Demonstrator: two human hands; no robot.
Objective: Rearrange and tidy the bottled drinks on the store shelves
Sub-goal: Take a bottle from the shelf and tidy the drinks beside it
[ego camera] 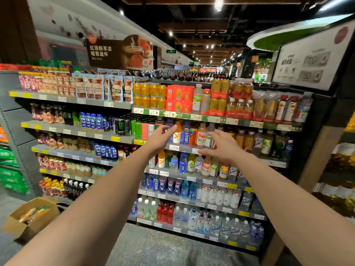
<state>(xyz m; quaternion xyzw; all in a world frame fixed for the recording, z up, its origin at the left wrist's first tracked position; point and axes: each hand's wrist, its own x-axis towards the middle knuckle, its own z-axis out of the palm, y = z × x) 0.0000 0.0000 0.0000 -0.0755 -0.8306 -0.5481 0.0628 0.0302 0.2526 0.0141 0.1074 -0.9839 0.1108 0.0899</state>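
Both arms reach forward toward the second shelf [184, 148] of the drinks rack. My left hand [161, 136] is open, fingers relaxed, its fingertips just short of a white bottle with an orange cap [177, 132]. To the right stand a blue bottle [185, 132], a red can [193, 137] and a peach-labelled bottle [201, 135]. My right hand [221, 145] is open with spread fingers, in front of a pale bottle [209, 134] at shelf-edge height. Neither hand holds anything.
Black and green energy cans [130, 127] fill the shelf left of my left hand. Gold cans [149, 96] and red packs [178, 98] sit above. Several lower shelves hold bottles [192, 164]. A cardboard box [32, 215] with bottles stands on the floor at left.
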